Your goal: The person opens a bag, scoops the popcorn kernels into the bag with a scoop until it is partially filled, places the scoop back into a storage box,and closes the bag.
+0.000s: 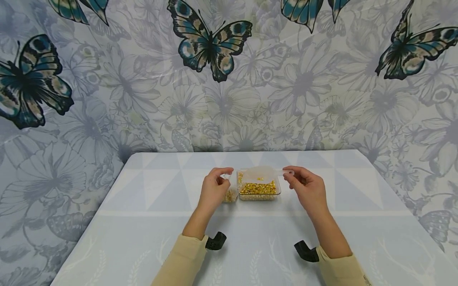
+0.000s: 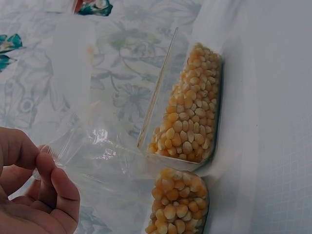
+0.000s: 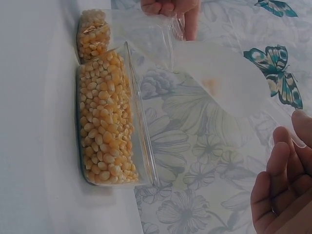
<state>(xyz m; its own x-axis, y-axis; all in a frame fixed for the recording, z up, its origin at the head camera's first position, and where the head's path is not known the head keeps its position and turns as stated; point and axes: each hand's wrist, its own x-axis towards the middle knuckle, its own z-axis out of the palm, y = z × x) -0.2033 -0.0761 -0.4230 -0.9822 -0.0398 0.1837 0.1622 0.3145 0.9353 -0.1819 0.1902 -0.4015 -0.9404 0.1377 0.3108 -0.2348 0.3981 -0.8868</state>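
Observation:
My left hand (image 1: 214, 191) pinches the top edge of a clear plastic bag (image 2: 105, 151), holding it upright. Corn kernels fill the bottom of the bag, which stands against the left side of a glass container (image 3: 146, 151). Inside the container lies a deep layer of yellow corn kernels (image 1: 258, 187). With thumb and fingers, my right hand (image 1: 310, 190) grips the handle of a translucent white scoop (image 3: 226, 80). The scoop is above the container, its front end at the bag's mouth. A few kernels show dimly through the scoop's wall.
All of this stands on a pale table (image 1: 257, 238) with a triangle pattern, toward its far edge. Behind the table hangs a floral cloth (image 1: 229, 111) with butterflies. A black wrist mount (image 1: 216, 241) juts from the left sleeve, another (image 1: 306, 251) from the right.

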